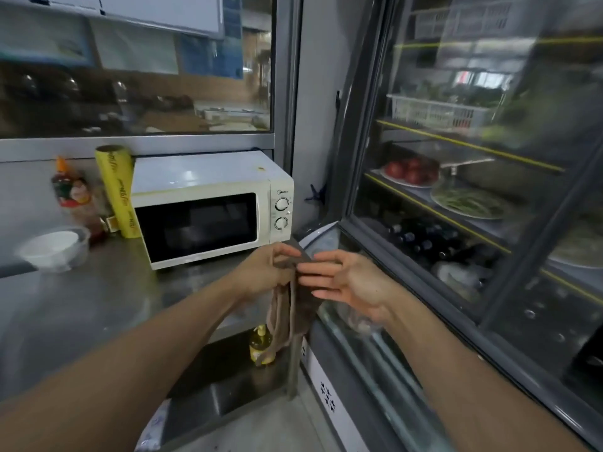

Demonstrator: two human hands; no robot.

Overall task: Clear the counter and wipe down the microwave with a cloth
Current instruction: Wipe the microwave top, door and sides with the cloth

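Gathering the cloth (295, 301) is the step you seem to be on: your left hand (267, 272) pinches its top edge with curled fingers, while your right hand (342, 282) meets it with fingers nearly straight, tips laid on the bunched fabric rather than closed round it. The cloth is a brownish-grey, limp rag, hanging in long soft folds below both hands, past the front edge of the tabletop (98, 288).

To do this well, fold the loose tails up into a flat pad before you wipe; a dangling strip would probably drag across the tabletop or catch the dials.

The microwave (208, 207) sits at eleven o'clock from your hands, near them: a cream, boxy, smooth-painted shell with a dark glossy door and two round dials at its right. A small brownish spot shows on its top near the back right. Its flat panels should take broad strokes; the dials likely need a fingertip through the cloth.

At ten o'clock, touching the microwave's left side, leans a yellow roll of wrap (119, 190). Further toward nine o'clock stand a sauce bottle (73, 197) and a clear lidded tub (54, 247) on brushed steel, still to clear.
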